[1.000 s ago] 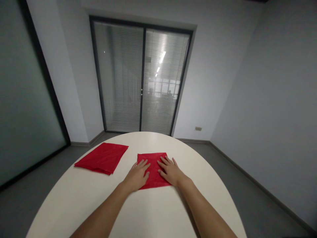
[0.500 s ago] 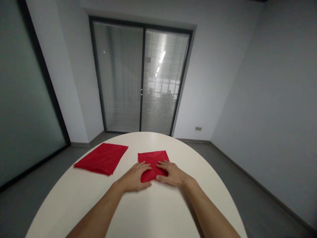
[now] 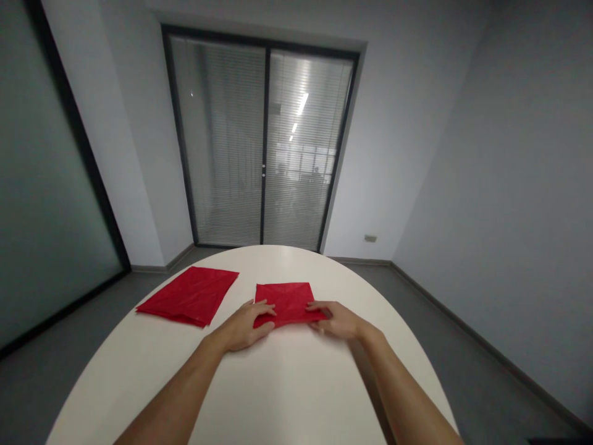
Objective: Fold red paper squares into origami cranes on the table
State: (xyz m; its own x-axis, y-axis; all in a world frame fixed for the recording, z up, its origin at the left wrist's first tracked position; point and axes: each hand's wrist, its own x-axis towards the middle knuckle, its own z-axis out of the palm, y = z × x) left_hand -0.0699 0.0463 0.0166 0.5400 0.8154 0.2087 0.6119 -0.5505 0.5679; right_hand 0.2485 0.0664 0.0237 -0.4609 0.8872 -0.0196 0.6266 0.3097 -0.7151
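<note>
A folded red cloth (image 3: pixel 287 300), thin and slightly creased, lies on the white table in front of me. At its near left corner is my left hand (image 3: pixel 245 324), fingers curled over the top and thumb at the near edge. My right hand (image 3: pixel 340 318) grips the near right corner, with fingers above and thumb at the underside. The near edge between both hands runs almost straight. Farther left, a larger stack of red cloth (image 3: pixel 192 296) lies flat in a diamond shape, its layered edges showing.
The round white table (image 3: pixel 278 395) curves away on both sides. Beyond it stands a glass door (image 3: pixel 264 142) with blinds in a dark frame. A frosted panel (image 3: pixel 50 173) is at the left, and a grey wall (image 3: pixel 523 204) at the right.
My hands have moved apart along the cloth's near edge, the right one farther right. The near part is now folded up, so the cloth looks shorter and straighter in front.
</note>
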